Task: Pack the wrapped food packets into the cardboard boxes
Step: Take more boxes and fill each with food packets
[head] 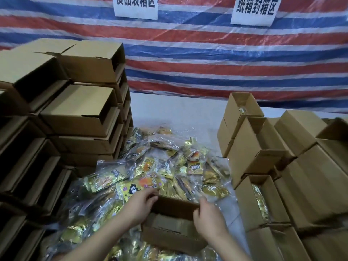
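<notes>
An open cardboard box sits on the heap of wrapped food packets in front of me, its inside showing no packets. My left hand grips the box's far left corner, fingers curled over the rim. My right hand grips the far right corner the same way. The packets are gold and yellow, in clear wrap, spread across the white table.
Stacks of empty open boxes rise at the left. At the right stand boxes, some showing packets inside. A red, white and blue striped tarp with two paper signs hangs behind the table.
</notes>
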